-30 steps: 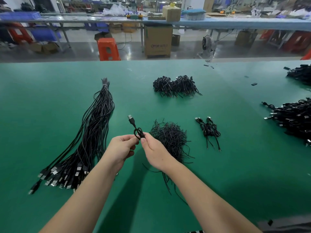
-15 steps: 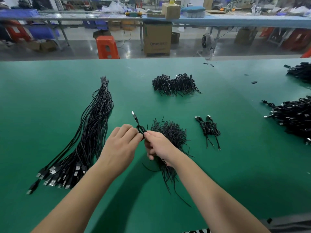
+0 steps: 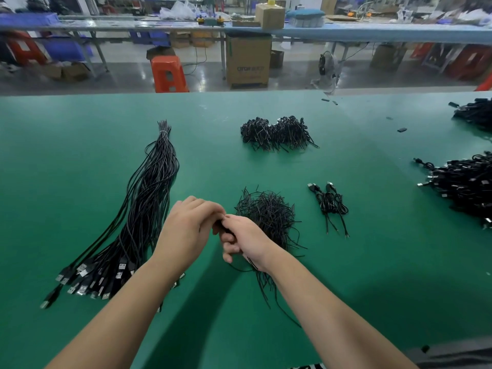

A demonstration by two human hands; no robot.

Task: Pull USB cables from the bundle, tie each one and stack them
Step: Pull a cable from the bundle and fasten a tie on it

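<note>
Plug gone behind left hand [image 3: 186, 230]; both hands' grip closed on mostly hidden cable [image 3: 220, 225], right hand [image 3: 245, 239].

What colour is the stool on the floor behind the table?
Orange-red. The stool shows clearly in the head view, just beyond the green table.

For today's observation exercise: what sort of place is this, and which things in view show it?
Probably a factory assembly workshop: a long green worktable holding a bundle of USB cables, more workbenches behind, and cardboard cartons on the floor.
</note>
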